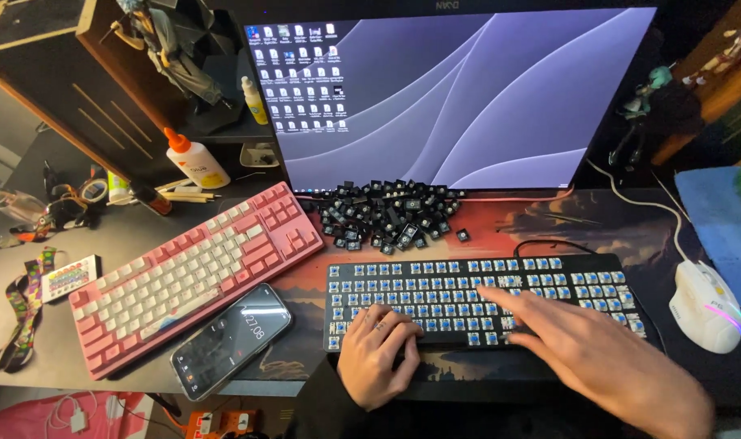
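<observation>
A black keyboard (468,276) with its keycaps off shows rows of blue switches. It lies on a dark picture desk mat (598,223). My left hand (376,355) rests on the keyboard's front left corner, fingers curled on the bottom rows. My right hand (594,349) lies flat over the lower right part, its index finger stretched out to the switches near the middle. Neither hand holds anything. A heap of loose black keycaps (387,213) lies behind the keyboard, under the monitor.
A pink and white keyboard (196,272) lies at an angle on the left, a smartphone (231,339) in front of it. A white mouse (706,306) sits at right. The monitor (452,89) stands behind. Glue bottle (196,160), tape and lanyards are at far left.
</observation>
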